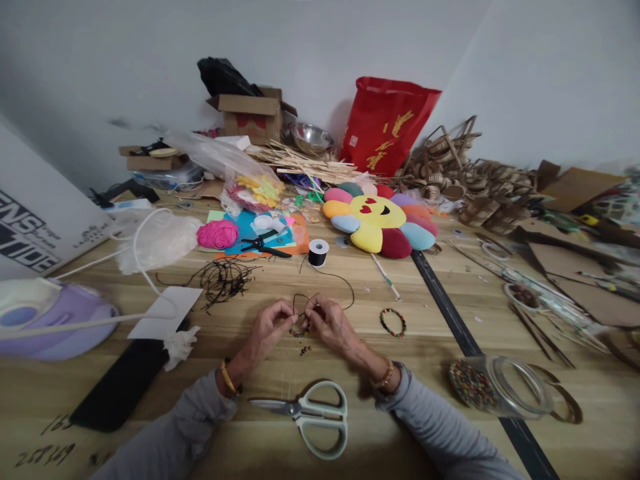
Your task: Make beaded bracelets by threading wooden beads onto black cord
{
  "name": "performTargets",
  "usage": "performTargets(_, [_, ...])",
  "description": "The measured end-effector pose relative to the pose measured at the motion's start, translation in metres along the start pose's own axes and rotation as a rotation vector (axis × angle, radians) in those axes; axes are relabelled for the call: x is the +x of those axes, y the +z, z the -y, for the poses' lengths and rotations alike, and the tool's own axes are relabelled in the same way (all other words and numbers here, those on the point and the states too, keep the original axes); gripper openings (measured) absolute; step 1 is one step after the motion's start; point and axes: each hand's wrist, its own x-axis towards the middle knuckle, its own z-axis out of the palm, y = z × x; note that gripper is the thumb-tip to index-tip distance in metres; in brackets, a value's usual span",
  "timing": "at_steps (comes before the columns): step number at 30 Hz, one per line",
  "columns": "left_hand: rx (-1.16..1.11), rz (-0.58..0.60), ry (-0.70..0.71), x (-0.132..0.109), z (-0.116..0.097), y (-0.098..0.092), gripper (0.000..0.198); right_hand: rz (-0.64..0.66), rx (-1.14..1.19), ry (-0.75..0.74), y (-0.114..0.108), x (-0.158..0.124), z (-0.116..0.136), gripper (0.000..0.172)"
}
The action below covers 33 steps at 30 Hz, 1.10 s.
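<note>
My left hand (274, 328) and my right hand (331, 325) are close together above the table, each with thumb and fingers pinched. Between them they hold a beaded bracelet (299, 333) on a thin black cord (299, 297), which loops up above the fingers. The cord runs round to the right toward a black thread spool (318, 255). A few loose beads (305, 351) lie just below the hands. Nearer to me rest scissors (320, 413) with pale handles. Off to the right sits another bead bracelet (393, 323), its loop lying flat.
A clear jar of coloured beads (480, 385) lies on its side at the right. A tangle of black cord (225, 280) and a black phone-like slab (125, 383) are on the left. A flower cushion (380, 220), pink yarn (218, 234) and a red bag (385, 127) stand farther back.
</note>
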Motion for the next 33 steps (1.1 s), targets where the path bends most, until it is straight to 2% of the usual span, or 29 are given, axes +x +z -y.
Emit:
performTargets(3, [0.012, -0.033, -0.005, 0.001, 0.002, -0.001, 0.019, -0.003, -0.171, -0.102, -0.003, 0.000, -0.001, 0.009])
performTargets(6, [0.052, -0.044, -0.033, 0.001, 0.005, -0.001, 0.018, 0.030, -0.426, -0.267, -0.008, -0.001, 0.005, 0.011])
performTargets(10, [0.121, 0.018, -0.027, -0.001, 0.005, -0.001, 0.017, 0.128, -0.681, -0.459, -0.016, -0.002, 0.018, 0.016])
performTargets(13, [0.195, 0.091, 0.031, -0.002, 0.003, -0.001, 0.014, 0.210, -0.743, -0.522, -0.018, -0.002, 0.021, 0.019])
performTargets(17, [0.308, 0.146, 0.103, -0.002, 0.000, -0.001, 0.012, 0.281, -0.750, -0.487, -0.016, -0.001, 0.016, 0.014])
performTargets(21, [0.364, 0.110, 0.194, -0.001, 0.001, -0.001, 0.013, 0.267, -0.703, -0.427, -0.016, -0.001, 0.014, 0.013])
performTargets(26, [0.416, 0.062, 0.321, -0.003, 0.001, 0.000, 0.013, 0.255, -0.452, -0.278, -0.017, 0.000, 0.012, 0.015])
performTargets(33, [0.506, -0.022, 0.534, -0.007, -0.002, 0.002, 0.013, 0.167, -0.124, -0.046, -0.014, 0.002, 0.004, 0.018])
